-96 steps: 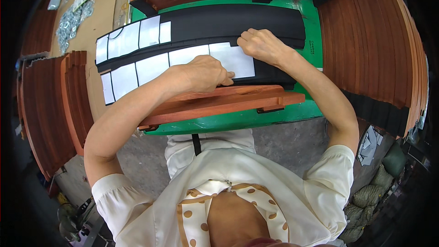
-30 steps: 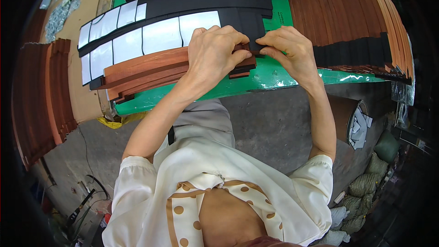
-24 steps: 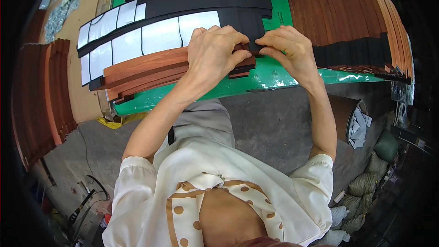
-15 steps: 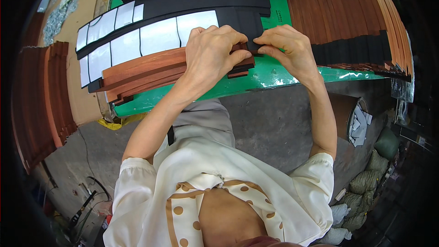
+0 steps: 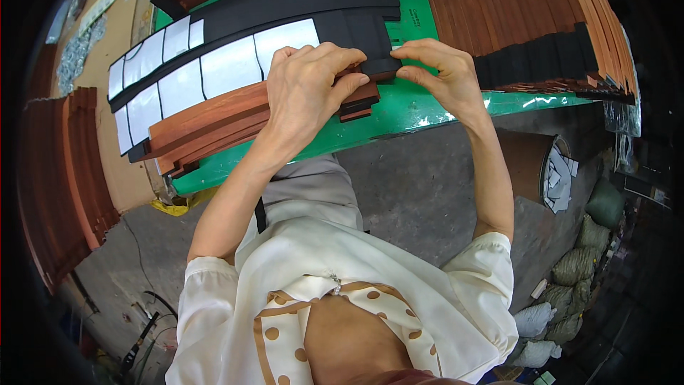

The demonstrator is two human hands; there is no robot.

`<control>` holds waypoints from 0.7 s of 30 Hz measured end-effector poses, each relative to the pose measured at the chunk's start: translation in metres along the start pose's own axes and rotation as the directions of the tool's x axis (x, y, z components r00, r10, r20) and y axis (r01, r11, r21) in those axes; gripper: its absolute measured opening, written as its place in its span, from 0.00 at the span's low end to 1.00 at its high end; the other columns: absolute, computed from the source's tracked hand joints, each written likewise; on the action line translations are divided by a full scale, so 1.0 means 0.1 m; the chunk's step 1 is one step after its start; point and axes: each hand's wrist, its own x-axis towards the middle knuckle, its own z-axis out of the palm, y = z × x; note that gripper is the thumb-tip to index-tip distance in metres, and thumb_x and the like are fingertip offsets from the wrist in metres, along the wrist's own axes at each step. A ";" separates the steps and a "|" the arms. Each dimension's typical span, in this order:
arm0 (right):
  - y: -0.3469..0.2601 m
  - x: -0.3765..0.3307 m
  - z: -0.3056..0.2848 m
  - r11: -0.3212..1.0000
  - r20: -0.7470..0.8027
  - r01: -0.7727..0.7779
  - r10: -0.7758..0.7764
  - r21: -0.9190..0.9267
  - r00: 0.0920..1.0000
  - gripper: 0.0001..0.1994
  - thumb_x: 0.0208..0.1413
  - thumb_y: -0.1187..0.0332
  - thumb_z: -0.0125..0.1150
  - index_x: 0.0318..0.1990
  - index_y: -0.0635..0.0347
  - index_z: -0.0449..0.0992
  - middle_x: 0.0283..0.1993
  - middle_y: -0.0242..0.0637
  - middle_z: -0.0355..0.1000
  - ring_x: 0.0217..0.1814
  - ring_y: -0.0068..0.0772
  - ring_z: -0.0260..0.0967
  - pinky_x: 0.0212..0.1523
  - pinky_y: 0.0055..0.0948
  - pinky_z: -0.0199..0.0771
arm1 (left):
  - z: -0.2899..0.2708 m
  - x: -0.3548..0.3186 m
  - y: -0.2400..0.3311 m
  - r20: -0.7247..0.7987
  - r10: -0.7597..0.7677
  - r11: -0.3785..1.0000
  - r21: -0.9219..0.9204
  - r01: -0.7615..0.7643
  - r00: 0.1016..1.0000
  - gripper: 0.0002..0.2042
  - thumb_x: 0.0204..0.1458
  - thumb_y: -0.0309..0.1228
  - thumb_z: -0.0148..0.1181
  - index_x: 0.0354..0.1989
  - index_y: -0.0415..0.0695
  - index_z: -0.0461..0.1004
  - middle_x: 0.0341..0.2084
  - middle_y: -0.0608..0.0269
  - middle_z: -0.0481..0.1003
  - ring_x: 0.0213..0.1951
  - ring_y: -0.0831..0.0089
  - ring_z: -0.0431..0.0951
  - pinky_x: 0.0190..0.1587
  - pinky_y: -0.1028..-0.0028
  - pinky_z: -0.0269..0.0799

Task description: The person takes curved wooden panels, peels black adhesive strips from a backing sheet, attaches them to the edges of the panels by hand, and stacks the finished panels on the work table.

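My left hand is closed around a reddish-brown wooden strip, thumb below and fingers above, near its right end. Black material covers that end. Just right of it, my right hand has its thumb and forefinger slightly apart, with nothing visible between them. More brown strips lie stacked beneath the one I hold. Beyond my left hand are black strips, partly covered by white rectangular pieces. My left fingers hide part of the held strip.
A green work surface carries the strips. Many black-ended brown strips stand at the right, with others at the far left. Below the surface, a brown bin holds white scraps; several sacks lie at the lower right.
My right thumb and forefinger have parted and come away from the strip's black end. My left hand keeps its grip. The whole view has shifted slightly.
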 end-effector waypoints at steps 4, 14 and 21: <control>0.00 -0.03 0.02 0.999 -0.022 -0.027 0.027 0.021 0.999 0.12 0.43 0.74 0.68 0.39 0.61 0.79 0.38 0.39 0.77 0.43 0.35 0.75 0.43 0.29 0.74 | 0.01 0.00 0.00 -0.002 0.011 1.000 0.016 -0.011 1.000 0.10 0.44 0.37 0.66 0.34 0.47 0.80 0.26 0.71 0.77 0.28 0.73 0.74 0.38 0.72 0.59; 0.05 -0.04 0.05 0.997 -0.096 0.077 -0.075 0.016 0.993 0.10 0.43 0.74 0.67 0.36 0.62 0.79 0.34 0.38 0.76 0.34 0.33 0.75 0.34 0.27 0.74 | 0.02 0.00 0.00 -0.005 0.031 0.999 0.035 -0.031 1.000 0.10 0.44 0.36 0.66 0.34 0.48 0.80 0.25 0.71 0.76 0.27 0.73 0.73 0.36 0.72 0.59; 0.09 -0.09 0.10 0.996 -0.132 0.072 -0.064 0.057 0.989 0.09 0.44 0.74 0.67 0.36 0.62 0.79 0.38 0.35 0.76 0.36 0.29 0.74 0.38 0.25 0.75 | 0.02 0.00 0.02 -0.024 0.093 0.994 0.051 -0.092 0.995 0.11 0.43 0.33 0.65 0.37 0.49 0.79 0.23 0.71 0.73 0.26 0.73 0.71 0.35 0.72 0.59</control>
